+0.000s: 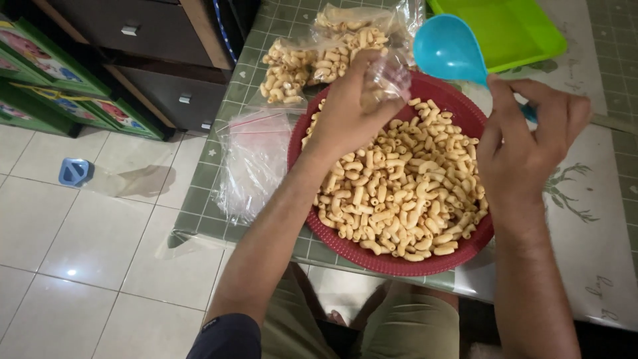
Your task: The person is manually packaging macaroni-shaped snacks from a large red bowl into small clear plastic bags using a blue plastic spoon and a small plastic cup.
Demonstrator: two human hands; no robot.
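**Two hands over a bowl of elbow snacks**

A round red bowl with a ribbed rim sits at the near edge of the table, heaped with pale, curved, tube-shaped snack pieces. Behind it lie filled clear bags of the same pieces, crinkled and glossy. To its left a stack of flat, empty plastic bags hangs slightly over the table's edge. A bright green tray, smooth plastic, stands at the far side, cut off by the frame.

The left hand is over the bowl's far rim, its grip closed on a small clear bag partly filled with pieces; the bag's outline is hard to trace against the bags behind it. The right hand has its grip closed round the handle of a smooth blue scoop, whose rounded cup is raised above the bowl's far edge. The handle is mostly hidden in the fingers.

The table wears a green checked cloth and a pale printed cover. Beyond it are a tiled floor and dark drawers.
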